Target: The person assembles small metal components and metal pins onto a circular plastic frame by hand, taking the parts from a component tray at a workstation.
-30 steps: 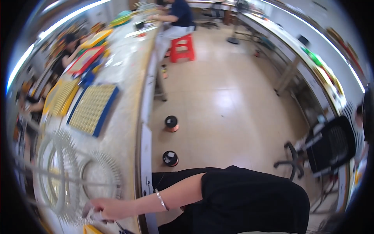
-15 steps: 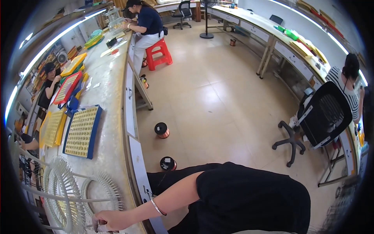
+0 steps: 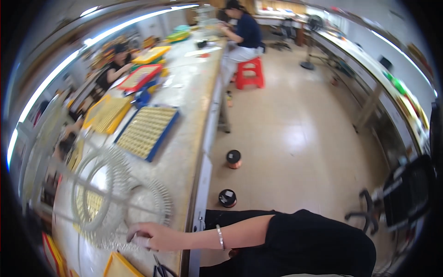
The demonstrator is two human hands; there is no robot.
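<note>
My right hand (image 3: 154,236) reaches across the near part of the worktable (image 3: 184,138), with a silvery bangle on its wrist. Its fingers curl together, and whatever they may hold is hidden. A pale covering shows on one finger. Right beside the fingertips lies a whitish ring with many fine prongs (image 3: 164,198); I cannot tell whether they touch. Larger pronged rings on a pale frame (image 3: 94,198) stand to the left, blurred. Close below the hand are a dark-handled hand tool (image 3: 161,268) and a yellow-edged tray (image 3: 115,265). My left hand is out of view.
A blue tray of small pale pieces (image 3: 146,131), a yellow tray (image 3: 108,115) and a red tray (image 3: 140,77) line the table. Two wire spools (image 3: 234,159) stand on the floor. A person sits on a red stool (image 3: 249,74); another sits across the table. An office chair (image 3: 406,194) stands right.
The view has swung left, so the table and trays sit farther right in the picture. The hand tool and yellow-edged tray have come into view. My right hand stays by the pronged rings.
</note>
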